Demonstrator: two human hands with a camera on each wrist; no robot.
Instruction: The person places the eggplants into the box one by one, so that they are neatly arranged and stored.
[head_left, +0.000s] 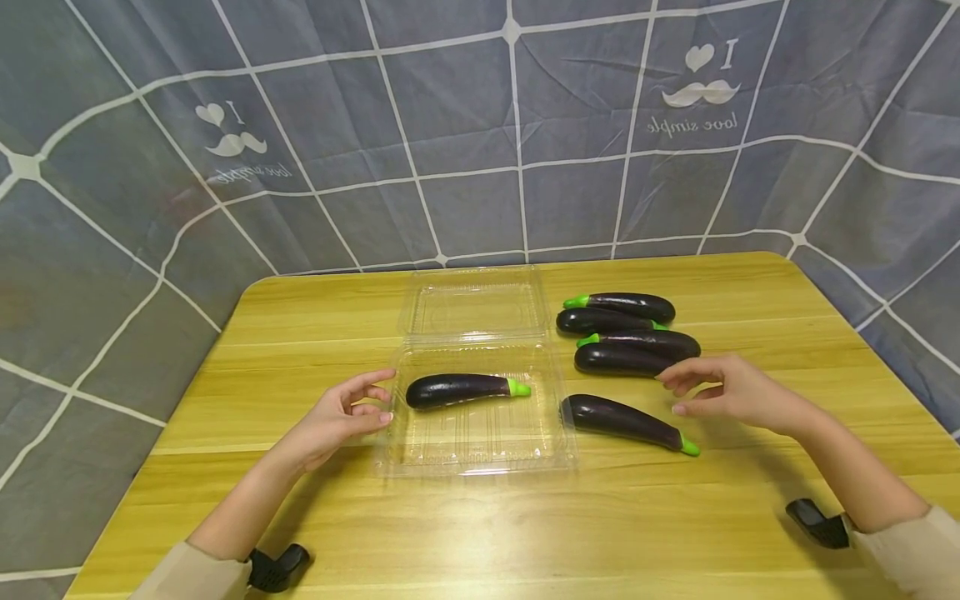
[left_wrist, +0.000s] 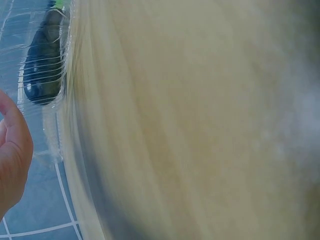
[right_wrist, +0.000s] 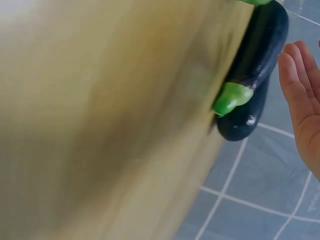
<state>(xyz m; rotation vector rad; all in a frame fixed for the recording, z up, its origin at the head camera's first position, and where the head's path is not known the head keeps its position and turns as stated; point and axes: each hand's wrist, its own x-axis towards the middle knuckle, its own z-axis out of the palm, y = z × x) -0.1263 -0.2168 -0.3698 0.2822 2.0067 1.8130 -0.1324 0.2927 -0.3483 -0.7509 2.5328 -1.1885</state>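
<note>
A dark purple eggplant [head_left: 459, 389] with a green stem lies in the base of a clear plastic clamshell box [head_left: 480, 442], whose lid [head_left: 480, 310] is folded back behind it. My left hand [head_left: 341, 417] is at the box's left edge with fingers loosely bent; whether they touch it I cannot tell. At the right, my right hand [head_left: 735, 392] hovers with relaxed fingers, holding nothing, near the end of an eggplant [head_left: 618, 359] in a group of several. Another eggplant [head_left: 622, 418] lies apart, close to the box's right side, its stem pointing right and toward me.
The wooden table [head_left: 480, 542] has its far edge against a grey curtain [head_left: 465, 125] with white grid lines. Black devices are strapped at the left wrist [head_left: 277, 568] and right wrist [head_left: 819, 523].
</note>
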